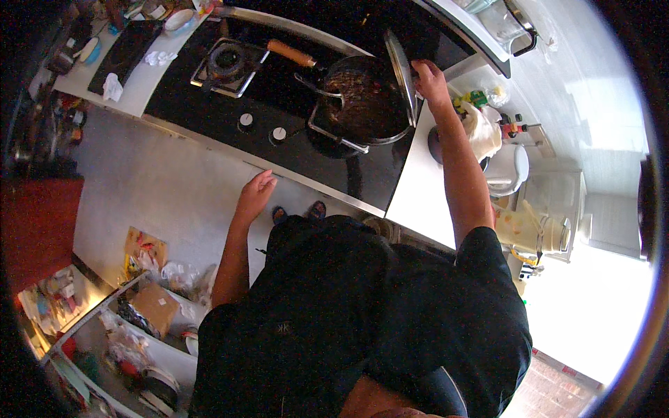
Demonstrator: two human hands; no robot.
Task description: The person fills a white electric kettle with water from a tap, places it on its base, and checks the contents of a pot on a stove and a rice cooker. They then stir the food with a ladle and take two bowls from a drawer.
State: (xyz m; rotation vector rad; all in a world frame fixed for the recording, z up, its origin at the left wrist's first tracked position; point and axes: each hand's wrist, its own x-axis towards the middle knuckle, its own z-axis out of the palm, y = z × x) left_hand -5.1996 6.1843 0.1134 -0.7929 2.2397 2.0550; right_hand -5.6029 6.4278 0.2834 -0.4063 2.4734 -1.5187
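A dark wok (pixel 360 96) with a wooden handle (pixel 291 53) sits on the right burner of a black gas hob (pixel 209 123). Dark brown food lies in it, and a metal spatula (pixel 317 86) rests with its end in the food. My right hand (pixel 431 83) grips the pan lid (pixel 401 78) from its outer side, keeping it tilted nearly on edge at the wok's right rim. The knob is hidden by my fingers. My left hand (pixel 255 194) hangs before the counter's front edge, empty, its fingers loosely bent.
Left of the wok is a bare burner (pixel 226 60); two knobs (pixel 279 134) sit in front. A white jug (pixel 509 170), a pale cloth or bag (pixel 482 130) and bottles crowd the right counter. Behind my left arm stands a shelf rack (pixel 177 303) with bags and a cardboard box (pixel 154 308).
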